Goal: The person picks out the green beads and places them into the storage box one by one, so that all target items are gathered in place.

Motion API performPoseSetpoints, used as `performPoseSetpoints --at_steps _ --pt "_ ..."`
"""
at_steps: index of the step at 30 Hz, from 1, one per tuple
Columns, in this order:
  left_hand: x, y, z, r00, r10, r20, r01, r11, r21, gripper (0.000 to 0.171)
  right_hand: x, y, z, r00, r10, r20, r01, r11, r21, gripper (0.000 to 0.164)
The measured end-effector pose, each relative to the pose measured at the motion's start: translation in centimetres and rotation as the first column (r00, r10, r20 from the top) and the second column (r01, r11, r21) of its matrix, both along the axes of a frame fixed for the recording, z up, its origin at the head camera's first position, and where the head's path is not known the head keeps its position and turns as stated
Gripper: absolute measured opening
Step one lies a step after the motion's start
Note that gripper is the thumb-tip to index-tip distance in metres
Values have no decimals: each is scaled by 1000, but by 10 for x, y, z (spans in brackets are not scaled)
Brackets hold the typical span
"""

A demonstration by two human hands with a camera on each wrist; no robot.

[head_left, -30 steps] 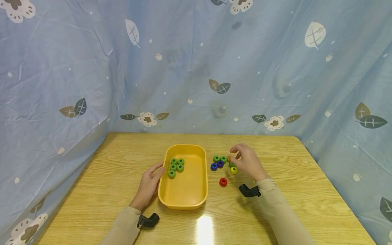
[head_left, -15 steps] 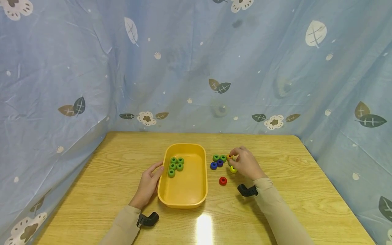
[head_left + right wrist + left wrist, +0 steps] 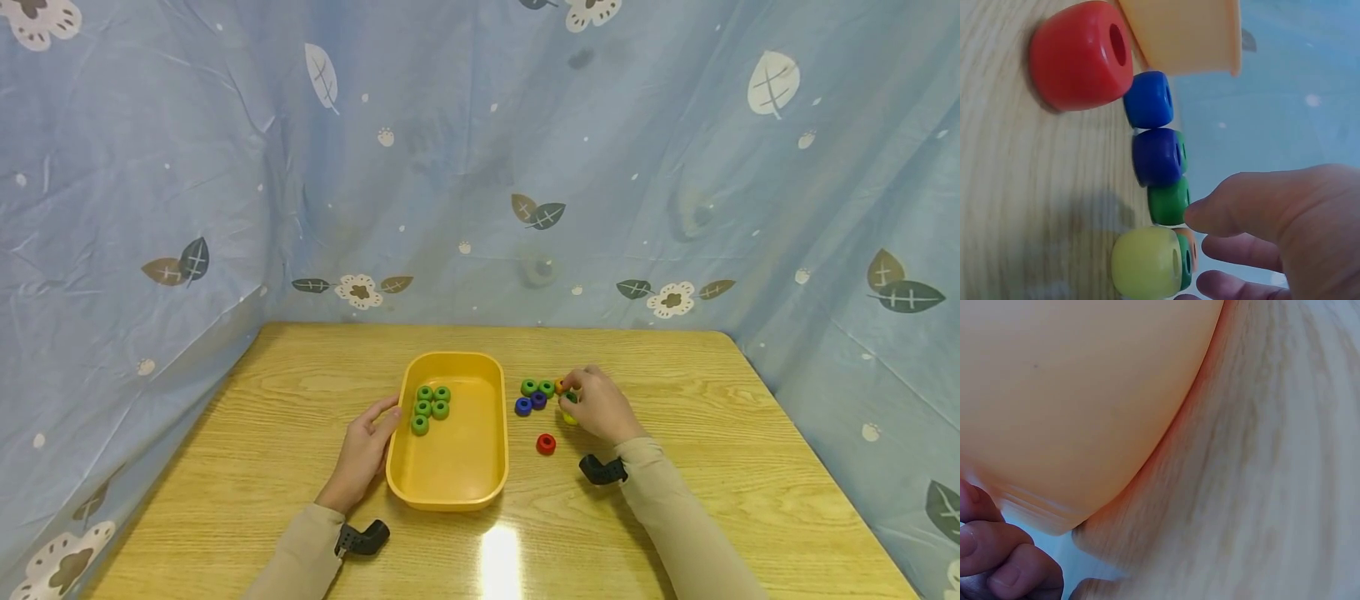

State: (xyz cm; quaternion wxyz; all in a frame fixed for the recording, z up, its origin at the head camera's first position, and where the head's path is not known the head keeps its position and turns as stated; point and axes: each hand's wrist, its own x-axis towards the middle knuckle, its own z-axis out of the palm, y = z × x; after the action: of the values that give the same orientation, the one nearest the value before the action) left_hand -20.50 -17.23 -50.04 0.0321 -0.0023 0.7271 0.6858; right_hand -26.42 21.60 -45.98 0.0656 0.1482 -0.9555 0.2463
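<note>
A yellow plastic tray (image 3: 450, 475) sits on the table with several light green beads (image 3: 423, 408) inside. My left hand (image 3: 363, 454) holds its left side, thumb at the rim; in the left wrist view the fingers (image 3: 1013, 569) are bent beside the tray wall (image 3: 1085, 412). Right of the tray, my right hand (image 3: 603, 406) hovers low over loose beads, thumb and fingers apart around a dark green bead (image 3: 570, 398). A yellow bead (image 3: 1146, 262) lies just in front of that one, and an orange bead (image 3: 559, 387) is partly hidden by the fingertips.
Two green beads (image 3: 537, 388), a blue bead (image 3: 523, 407) and a dark blue bead (image 3: 538, 400) cluster between tray and right hand. A red bead (image 3: 546, 444) lies nearer the front. Patterned blue cloth (image 3: 480, 167) hangs behind and beside the wooden table (image 3: 262, 417).
My right hand has come down slightly and forward over the beads, from near the orange one to around the dark green one. The left hand and tray stay put.
</note>
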Motion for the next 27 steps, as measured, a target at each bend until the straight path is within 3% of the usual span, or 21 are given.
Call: performPoseSetpoints --at_steps 16,27 --pt "1 0 0 1000 8 -15 -9 1000 -26 45 0 -4 -5 1000 -14 12 13 999 46 19" --pt "1 0 0 1000 3 -8 -3 1000 -15 45 2 -6 -11 999 37 -20 -36 999 37 20"
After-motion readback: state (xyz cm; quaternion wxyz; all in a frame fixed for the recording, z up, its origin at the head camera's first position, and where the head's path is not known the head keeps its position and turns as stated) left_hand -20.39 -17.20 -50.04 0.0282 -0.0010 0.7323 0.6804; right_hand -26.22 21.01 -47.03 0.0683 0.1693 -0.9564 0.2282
